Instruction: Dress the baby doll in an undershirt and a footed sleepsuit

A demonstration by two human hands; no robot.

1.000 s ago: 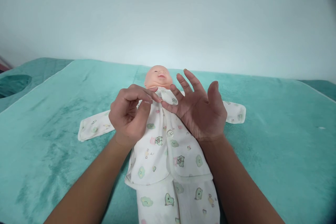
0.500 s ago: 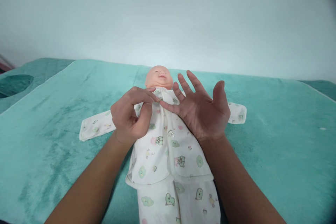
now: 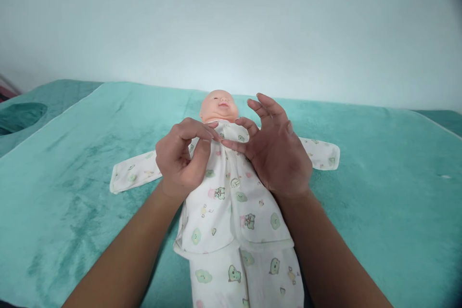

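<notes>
A baby doll (image 3: 219,106) lies on its back, dressed in a white printed shirt (image 3: 202,211) with matching trousers (image 3: 216,279). Over the upper chest, my left hand (image 3: 184,156) is closed, thumb against bent fingers, its fingertips meeting the tip of my right little finger. Whether anything is pinched there is hidden. My right hand (image 3: 277,154) faces palm up above the other side of the chest, fingers apart and slightly curled, nothing in it. Below the hands a round button (image 3: 235,183) shows on the shirt front.
A teal plush cover (image 3: 378,192) spreads under the doll. The doll's sleeves (image 3: 135,172) stretch out to both sides. A pale wall (image 3: 231,24) stands behind, and a dark teal oval hollow (image 3: 21,116) shows at the far left.
My right fingers and thumb have curled inward from a wider spread. My left hand has shifted very slightly right, still at the little finger's tip. The doll lies almost the same.
</notes>
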